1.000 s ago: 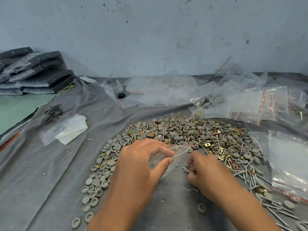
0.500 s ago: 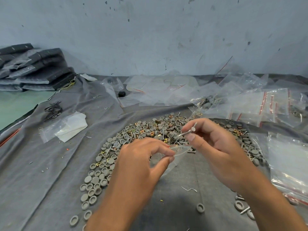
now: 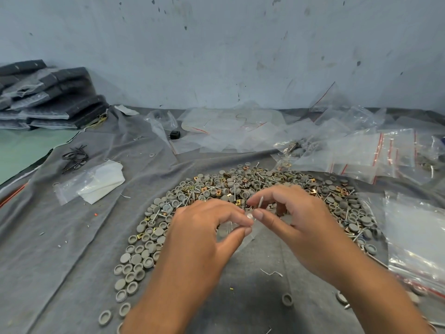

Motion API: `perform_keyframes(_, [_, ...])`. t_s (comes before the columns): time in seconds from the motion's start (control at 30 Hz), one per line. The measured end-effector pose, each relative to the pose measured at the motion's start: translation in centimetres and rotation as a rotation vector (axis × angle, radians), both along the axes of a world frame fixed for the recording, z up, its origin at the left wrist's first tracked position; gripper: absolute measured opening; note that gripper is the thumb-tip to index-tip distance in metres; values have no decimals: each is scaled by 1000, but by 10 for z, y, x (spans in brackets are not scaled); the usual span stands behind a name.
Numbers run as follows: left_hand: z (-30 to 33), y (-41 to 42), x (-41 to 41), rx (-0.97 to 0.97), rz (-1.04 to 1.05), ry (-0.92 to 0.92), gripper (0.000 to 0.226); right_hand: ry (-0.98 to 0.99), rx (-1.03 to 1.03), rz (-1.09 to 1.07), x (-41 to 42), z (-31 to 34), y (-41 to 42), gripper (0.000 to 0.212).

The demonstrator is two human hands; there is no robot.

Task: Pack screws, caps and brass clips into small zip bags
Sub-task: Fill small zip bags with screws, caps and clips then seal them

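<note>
My left hand pinches the mouth of a small clear zip bag between thumb and forefinger, just above the grey cloth. My right hand pinches a silver screw over the bag's mouth, right at my left fingertips. Behind both hands lies a wide curved heap of grey caps, screws and brass clips, partly hidden by the hands. More grey caps trail down the left side.
A grey cloth covers the table. Empty zip bags are piled at the back right, and another stack lies at the right edge. A bag holding white paper and black foam packs sit to the left.
My right hand picked a screw from the heap, lifted it, then brought it down to the mouth of the bag. My left hand kept holding the bag in place.
</note>
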State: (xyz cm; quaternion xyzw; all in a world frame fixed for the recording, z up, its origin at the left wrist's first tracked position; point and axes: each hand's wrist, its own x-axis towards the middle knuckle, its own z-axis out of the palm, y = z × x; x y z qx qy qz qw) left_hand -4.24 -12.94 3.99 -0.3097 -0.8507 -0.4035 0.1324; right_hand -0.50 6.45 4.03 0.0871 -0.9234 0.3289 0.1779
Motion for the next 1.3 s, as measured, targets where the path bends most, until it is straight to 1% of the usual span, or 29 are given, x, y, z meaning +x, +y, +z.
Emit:
perform_keyframes(0.13, [0, 0, 0, 2, 4, 5, 11, 42, -53, -1, 1, 2, 0, 21])
perform_keyframes(0.2, [1, 0, 1, 3, 14, 7, 9, 63, -144, -11, 0, 1, 3, 16])
perform_keyframes(0.3, [2, 0, 2, 20, 27, 6, 5, 3, -225, -30, -1, -2, 14, 15])
perform_keyframes(0.4, [1, -1, 1, 50, 35, -5, 9, -85, -222, -39, -1, -8, 22, 11])
perform_keyframes(0.57, [1, -2, 1, 106, 57, -12, 16, -88, -213, -75, -1, -13, 22, 12])
perform_keyframes(0.67, [1, -2, 2, 160, 59, -20, 14, -56, -265, -33, 1, -10, 19, 8])
perform_keyframes(0.77, [0, -2, 1, 233, 45, -71, 13, -1, -331, 5, 5, -7, 13, 10])
perform_keyframes(0.87, [1, -2, 1, 294, 40, -96, 24, 76, -357, 3, 8, -6, 5, 10])
perform_keyframes(0.97, [2, 2, 3, 307, 22, -97, 33, 93, -368, 7, 10, -5, -1, 9])
perform_keyframes(1.1, [6, 7, 6, 311, 2, -64, 30, 88, -393, 25, 13, -6, -3, 8])
perform_keyframes(1.2, [6, 9, 7, 307, 7, -47, 28, 105, -416, 32, 15, -7, -4, 15])
perform_keyframes(1.3, [5, 11, 7, 289, 7, -47, 29, 105, -464, 24, 16, -10, -3, 16])
